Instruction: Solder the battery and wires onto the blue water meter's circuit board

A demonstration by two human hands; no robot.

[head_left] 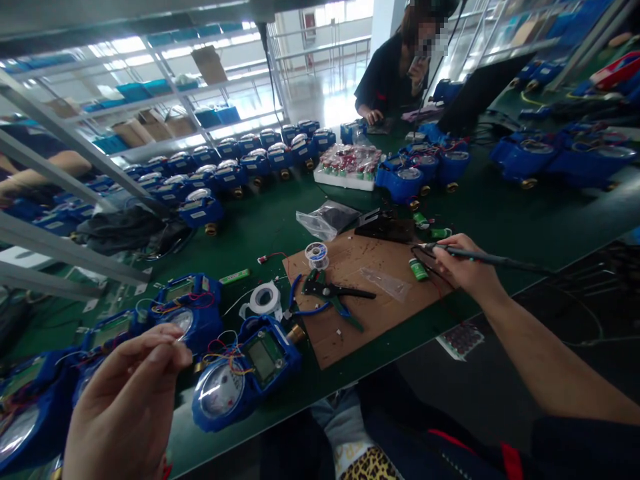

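My right hand [470, 272] is closed around a soldering iron [500, 259]. The iron's tip points left, close to a dark holder [387, 227] at the back of the cardboard sheet [330, 347]. Just below that tip lies a green battery [419, 269] with thin wires. At the lower left, my left hand [133, 393] is raised with thumb and fingers pinched together; what they hold, if anything, is too small to name. Beside it sits a blue water meter [220, 393] with its cover off, showing a display and coloured wires. More opened meters [185, 293] stand behind my left hand.
On the cardboard rest wire strippers [325, 291], blue-handled pliers [295, 303], a solder spool [317, 255] and a clear bag [385, 283]. White tape [265, 298] lies left of them. Rows of blue meters [255, 163] and a battery tray [347, 167] stand behind. A person [390, 73] sits opposite.
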